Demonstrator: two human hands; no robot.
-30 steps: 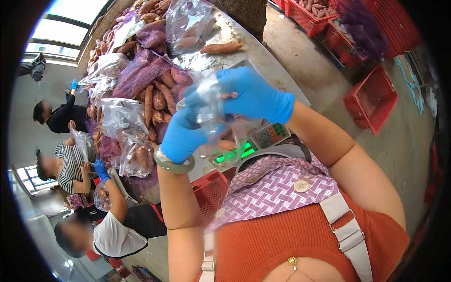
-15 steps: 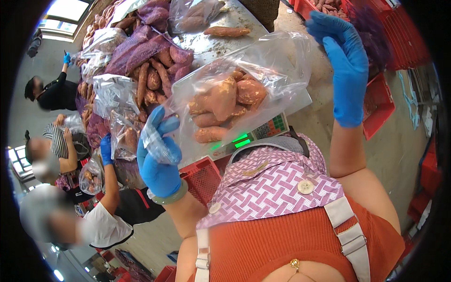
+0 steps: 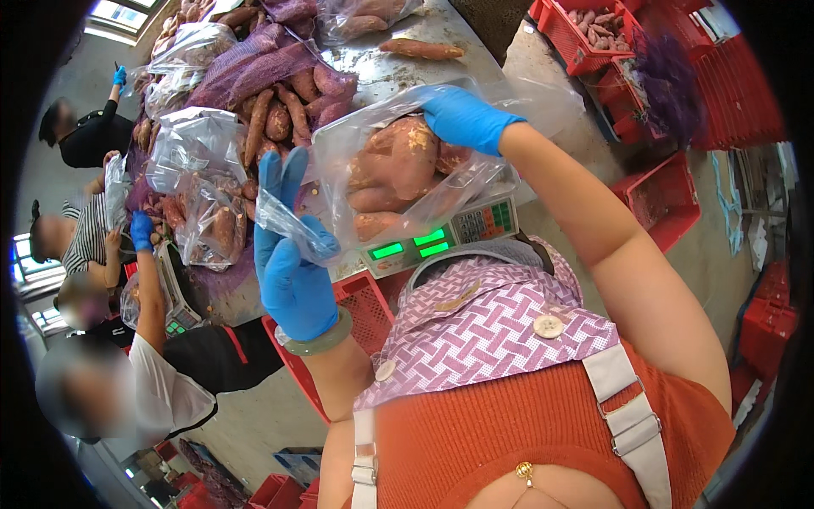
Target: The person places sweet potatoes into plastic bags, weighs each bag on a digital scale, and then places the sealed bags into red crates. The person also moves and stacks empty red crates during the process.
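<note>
A clear plastic bag [image 3: 339, 174] with several sweet potatoes [image 3: 394, 161] in it lies on a digital scale [image 3: 441, 239], whose green display is lit. My left hand [image 3: 297, 284], in a blue glove, is at the bag's left side. Some fingers point up, and a strip of the film runs across them, caught in the hand. My right hand [image 3: 471, 119], also gloved in blue, reaches over the top right of the bag. Its fingers are bent down on the film, their tips partly hidden behind it.
Sweet potatoes in purple mesh sacks [image 3: 246, 72] and other bags [image 3: 212, 220] are heaped to the left. One loose sweet potato [image 3: 421, 48] lies on the metal table [image 3: 373, 76]. Red crates [image 3: 657, 199] stand at right and below. Co-workers [image 3: 182, 390] are along the left.
My right hand has come down and left from the far right onto the bag. The bag's opening is drawn in over the sweet potatoes. My left hand has shifted slightly, with fingers more upright.
</note>
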